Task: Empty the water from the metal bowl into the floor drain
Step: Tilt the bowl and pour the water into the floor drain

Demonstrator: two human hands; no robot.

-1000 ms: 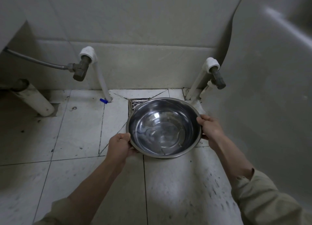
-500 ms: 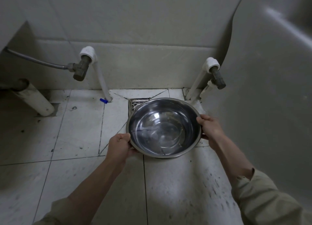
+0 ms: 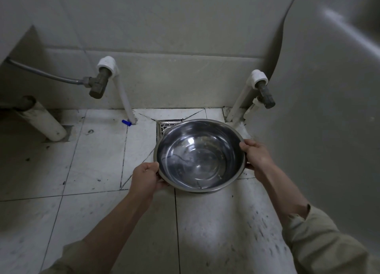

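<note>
A shiny metal bowl (image 3: 199,155) with shallow water in its bottom hangs above the tiled floor, close to level. My left hand (image 3: 145,176) grips its near-left rim, and my right hand (image 3: 254,153) grips the right rim. The square metal floor drain (image 3: 166,126) lies just behind the bowl at the wall; the bowl hides most of it and only its left part shows.
Two white pipes with grey valves (image 3: 98,84) (image 3: 264,95) rise from the floor on either side of the drain. A thick white pipe (image 3: 44,120) slants at far left. A large pale curved fixture (image 3: 329,109) fills the right side. A small blue piece (image 3: 125,122) lies by the left pipe.
The bowl and both hands stay almost in place; only the ripples in the water have shifted.
</note>
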